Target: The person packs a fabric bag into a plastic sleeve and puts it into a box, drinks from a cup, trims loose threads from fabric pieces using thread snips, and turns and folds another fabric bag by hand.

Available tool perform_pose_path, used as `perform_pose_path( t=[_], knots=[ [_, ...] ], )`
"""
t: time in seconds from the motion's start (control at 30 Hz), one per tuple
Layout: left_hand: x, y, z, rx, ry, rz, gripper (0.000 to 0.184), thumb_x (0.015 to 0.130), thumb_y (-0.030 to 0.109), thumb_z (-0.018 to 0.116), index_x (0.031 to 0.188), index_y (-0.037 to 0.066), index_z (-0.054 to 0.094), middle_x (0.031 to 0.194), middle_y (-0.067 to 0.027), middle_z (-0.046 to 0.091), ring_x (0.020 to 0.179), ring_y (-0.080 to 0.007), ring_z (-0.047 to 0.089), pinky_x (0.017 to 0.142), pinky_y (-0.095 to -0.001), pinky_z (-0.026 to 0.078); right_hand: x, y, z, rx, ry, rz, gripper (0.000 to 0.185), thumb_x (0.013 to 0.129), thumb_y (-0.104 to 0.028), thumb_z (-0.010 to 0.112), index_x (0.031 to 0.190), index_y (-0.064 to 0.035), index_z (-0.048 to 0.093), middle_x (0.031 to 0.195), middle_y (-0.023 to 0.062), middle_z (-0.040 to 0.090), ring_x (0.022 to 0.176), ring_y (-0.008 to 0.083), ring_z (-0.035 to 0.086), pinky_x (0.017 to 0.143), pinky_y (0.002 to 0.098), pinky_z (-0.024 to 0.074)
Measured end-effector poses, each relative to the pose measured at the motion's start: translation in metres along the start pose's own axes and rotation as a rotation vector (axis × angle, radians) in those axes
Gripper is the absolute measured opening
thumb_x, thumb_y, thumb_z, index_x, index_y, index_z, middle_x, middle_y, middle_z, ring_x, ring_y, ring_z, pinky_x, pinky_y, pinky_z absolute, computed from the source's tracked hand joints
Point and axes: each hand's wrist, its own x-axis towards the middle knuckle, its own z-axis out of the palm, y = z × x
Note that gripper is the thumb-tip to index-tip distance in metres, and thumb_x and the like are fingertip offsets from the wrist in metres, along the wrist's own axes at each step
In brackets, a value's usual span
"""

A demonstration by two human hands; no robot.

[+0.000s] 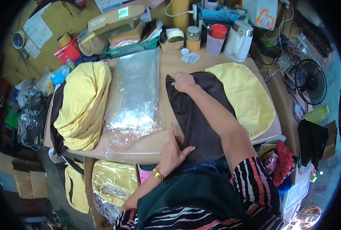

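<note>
A dark brown cloth point(205, 115) lies spread on the table, partly over a pale yellow cloth point(247, 99) on the right. My right hand point(183, 82) is closed on the dark cloth's far left corner. Near the table's front edge, my left hand point(173, 153) has its thumb and index finger spread apart, beside the dark cloth's near left edge; it holds nothing visible. To the left lies a stack of clear plastic sheets or bags point(134, 92). Farther left is a heap of folded yellow cloth point(84, 105) with dark cloth beneath it.
Along the table's back stand a green basket point(134, 50), a small wicker basket point(172, 46), a jar point(193, 38), a red-lidded cup point(216, 38) and a white kettle point(238, 40). A black fan point(310, 81) stands right. Plastic-wrapped yellow cloth point(114, 182) sits below the front edge.
</note>
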Motion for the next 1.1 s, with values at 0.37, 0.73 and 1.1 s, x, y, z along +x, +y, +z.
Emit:
perform_pose_path(
  t=[0.37,0.73,1.1],
  knots=[
    [0.01,0.019,-0.133,-0.352,0.637,0.211,0.034,0.071,-0.008,0.07,0.1,0.006,0.058,0.091,0.001,0.052,0.08,-0.0088,0.05,0.073,-0.0232,0.043,0.006,-0.049,-0.272,1.418,0.385,-0.256,0.017,0.095,-0.016,0.055,0.085,-0.0027,0.059,0.067,0.0033,0.057,0.048,0.0101,0.05,0.045,0.0267,0.0397],
    [-0.037,0.074,-0.158,-0.345,0.184,0.428,0.049,0.068,0.004,0.067,0.114,0.001,0.054,0.104,-0.0134,0.06,0.086,-0.0214,0.064,0.087,-0.0382,0.051,-0.068,0.046,-0.152,1.594,0.356,0.175,0.003,0.094,-0.01,0.052,0.097,-0.0094,0.052,0.066,-0.0029,0.041,0.051,0.0081,0.036,0.045,0.025,0.0249],
    [-0.045,-0.021,-0.04,0.308,-0.154,0.318,0.047,0.075,0.016,0.074,0.118,0.012,0.056,0.09,-0.0097,0.054,0.088,-0.0291,0.054,0.087,-0.0402,0.038,-0.067,0.137,-0.039,0.124,0.519,0.404,0.029,0.09,-0.024,0.058,0.116,-0.0112,0.065,0.116,0.0138,0.06,0.109,0.0305,0.059,0.09,0.0396,0.0466]
  ],
)
